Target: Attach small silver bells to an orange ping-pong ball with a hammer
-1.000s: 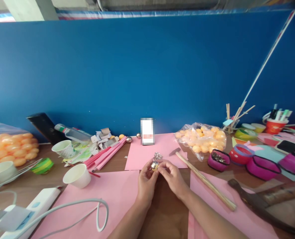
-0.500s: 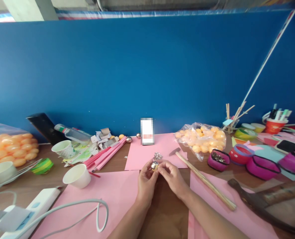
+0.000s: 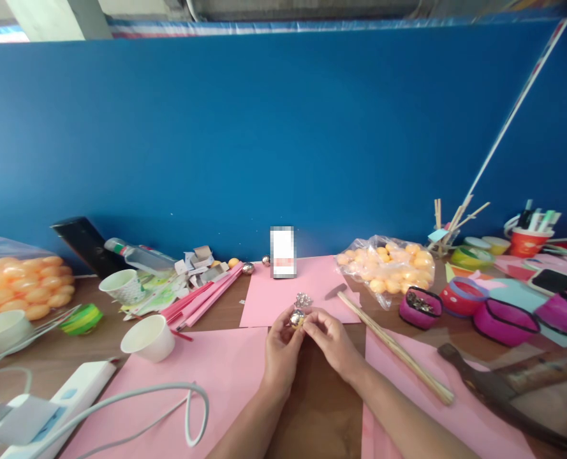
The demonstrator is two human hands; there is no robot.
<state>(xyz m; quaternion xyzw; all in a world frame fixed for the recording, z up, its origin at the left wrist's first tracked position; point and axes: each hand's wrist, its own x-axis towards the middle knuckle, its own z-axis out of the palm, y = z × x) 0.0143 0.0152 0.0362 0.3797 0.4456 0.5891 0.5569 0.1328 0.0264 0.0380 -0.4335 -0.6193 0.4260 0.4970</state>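
1. Left hand [image 3: 282, 349] is gripping the silver ball [image 3: 296, 316] — holding it just before the silver cluster [image 3: 303, 299].
2. Right hand [image 3: 333, 341] is meeting the ball's near side — its grip cannot be told.

Small round ball [image 3: 296, 316], shiny silver above — yellow showing low down — held between the fingers [image 3: 322, 320]

The head camera looks forward and down over the hands [image 3: 282, 352] and table [image 3: 312, 408].
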